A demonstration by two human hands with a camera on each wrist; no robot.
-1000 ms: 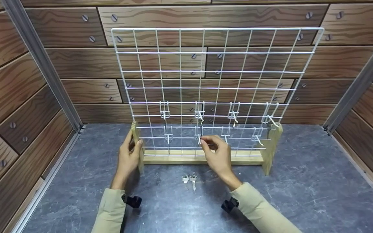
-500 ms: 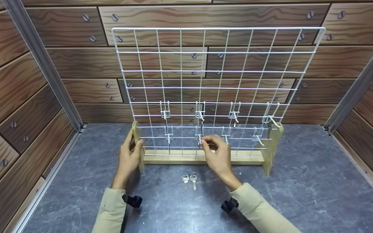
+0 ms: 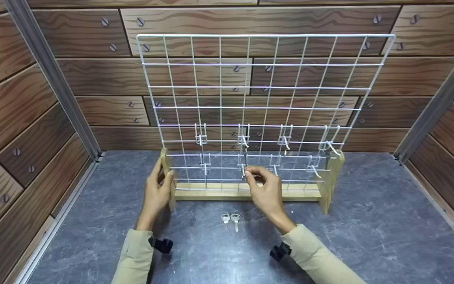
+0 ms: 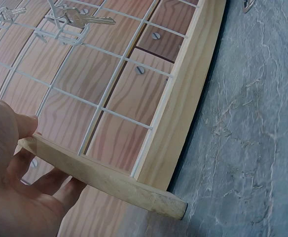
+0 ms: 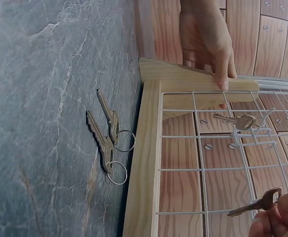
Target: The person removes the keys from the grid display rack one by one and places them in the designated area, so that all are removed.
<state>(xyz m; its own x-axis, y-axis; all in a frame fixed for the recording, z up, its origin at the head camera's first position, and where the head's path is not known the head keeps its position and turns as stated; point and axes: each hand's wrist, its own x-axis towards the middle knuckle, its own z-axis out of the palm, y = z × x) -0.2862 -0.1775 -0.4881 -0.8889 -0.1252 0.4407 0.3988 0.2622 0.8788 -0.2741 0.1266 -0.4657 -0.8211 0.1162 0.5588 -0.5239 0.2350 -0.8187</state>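
My left hand (image 3: 158, 190) grips the left wooden upright (image 4: 104, 180) of a stand, thumb on one face and fingers behind it. The stand holds up a white wire grid (image 3: 266, 35) fitted with two rows of hooks. My right hand (image 3: 265, 189) pinches a key (image 5: 252, 206) between thumb and fingers, right at the second hook from the left in the lower row. The key's blade points down toward the base, and its ring is hidden by the fingers. On the hook to its left hangs another key (image 5: 242, 122).
Two keys (image 3: 235, 218) with split rings lie on the grey marbled table (image 3: 195, 252) in front of the stand's wooden base bar (image 3: 211, 193). More keys hang on upper hooks (image 3: 285, 140). Lower hooks (image 3: 313, 169) stick out right of my right hand. Wood-patterned walls (image 3: 45, 98) enclose the table.
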